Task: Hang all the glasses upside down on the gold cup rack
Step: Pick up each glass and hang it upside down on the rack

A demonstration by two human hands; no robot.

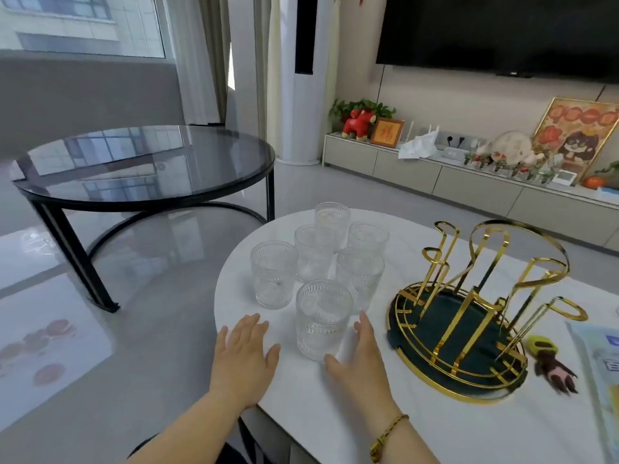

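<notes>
White and smooth, the counter (435, 430) carries six clear ribbed glasses (315, 252), all upright with mouths up, clustered near its rounded left end. The nearest glass (322, 319) stands in front of the group, between the two hands. Behind it to the left is another glass (273, 274), and behind it to the right one more (360, 279); the other three stand farther back, close together, the farthest (332, 220) near the counter's far edge.

The left hand (246, 354) lies palm down on the counter just left of the nearest glass, fingers spread and holding nothing. The right hand (360, 360) is open on the other side of that glass, thumb toward its base and fingers reaching up beside it; whether it touches the glass cannot be told. A gold bracelet (388, 437) circles the right wrist.

To the right of the glasses stands the gold cup rack (469, 309), its looped gold prongs rising from a dark green round base with a gold rim; no glass hangs on it. Just right of the rack lies a small yellow and brown toy (549, 360), and beyond it a pale blue printed sheet (603, 363) at the frame's edge.

Farther off, a round dark glass table (144, 162) stands on the grey floor to the left, and a low cabinet (469, 182) with ornaments runs under a wall-mounted dark screen (502, 31).
</notes>
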